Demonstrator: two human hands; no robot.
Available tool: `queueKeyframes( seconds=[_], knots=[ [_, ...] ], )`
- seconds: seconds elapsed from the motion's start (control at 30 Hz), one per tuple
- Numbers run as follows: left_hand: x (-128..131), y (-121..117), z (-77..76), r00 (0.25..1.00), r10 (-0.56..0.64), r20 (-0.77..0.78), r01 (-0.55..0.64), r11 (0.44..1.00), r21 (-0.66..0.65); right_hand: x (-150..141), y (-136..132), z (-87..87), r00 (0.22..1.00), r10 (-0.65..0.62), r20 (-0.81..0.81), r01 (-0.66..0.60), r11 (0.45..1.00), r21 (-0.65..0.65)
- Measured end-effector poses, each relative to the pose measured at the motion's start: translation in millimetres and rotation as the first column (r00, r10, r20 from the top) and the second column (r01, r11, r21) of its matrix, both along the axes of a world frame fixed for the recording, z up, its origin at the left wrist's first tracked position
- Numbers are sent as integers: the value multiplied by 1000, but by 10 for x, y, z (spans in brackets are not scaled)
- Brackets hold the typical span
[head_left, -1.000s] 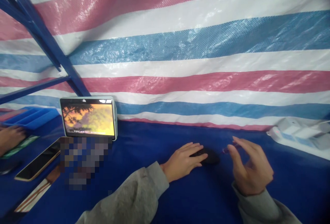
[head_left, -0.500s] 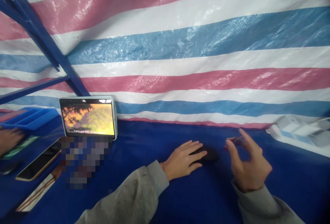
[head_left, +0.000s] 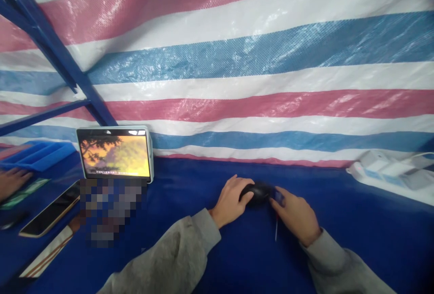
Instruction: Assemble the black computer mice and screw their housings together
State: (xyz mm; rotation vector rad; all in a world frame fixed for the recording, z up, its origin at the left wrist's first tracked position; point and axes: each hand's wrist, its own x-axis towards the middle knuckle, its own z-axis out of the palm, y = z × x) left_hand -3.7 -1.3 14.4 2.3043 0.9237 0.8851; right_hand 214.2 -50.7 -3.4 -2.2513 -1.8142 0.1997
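Observation:
My left hand (head_left: 230, 201) is closed around the left end of a black computer mouse (head_left: 259, 193) on the blue table. My right hand (head_left: 296, 212) is at the mouse's right end, its thumb and fingers pinching a small screwdriver (head_left: 276, 228). The handle looks dark with some red and is mostly covered by the fingers. A thin pale shaft sticks out below, towards me. Whether the right fingertips touch the mouse I cannot tell.
On the blue table (head_left: 237, 262), a tablet (head_left: 115, 156) stands at left, with a phone (head_left: 50, 208) beside it. Another person's hand (head_left: 13, 183) is near a blue tray (head_left: 50, 156) at far left. A white power strip (head_left: 389, 179) with plugs lies at right, before a striped sheet.
My right hand has moved left to the mouse with the screwdriver, whose shaft now points towards me. My left hand has gone from spread fingers to gripping the mouse, which has shifted slightly left.

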Motion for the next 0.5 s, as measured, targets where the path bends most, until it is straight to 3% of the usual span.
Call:
queueKeyframes(
  seconds=[0.13,0.23,0.3,0.4,0.5],
  knots=[
    [18,62,-48,993,96,-62,-100,993,-66,-6,-5,-44,1000,6,-19,-5,999,49],
    [31,75,-74,988,118,-104,-123,991,-44,-1,-10,-30,999,17,-27,-16,997,70],
    [36,70,-81,985,131,-113,-133,991,-17,-14,-18,-13,998,52,-29,-47,986,159],
    [32,42,-76,983,153,-97,-153,988,7,-33,-25,-13,982,191,-16,-171,912,373],
    [14,-15,-57,978,193,-80,-189,980,59,-24,-7,-66,951,308,18,-276,823,496]
  ],
)
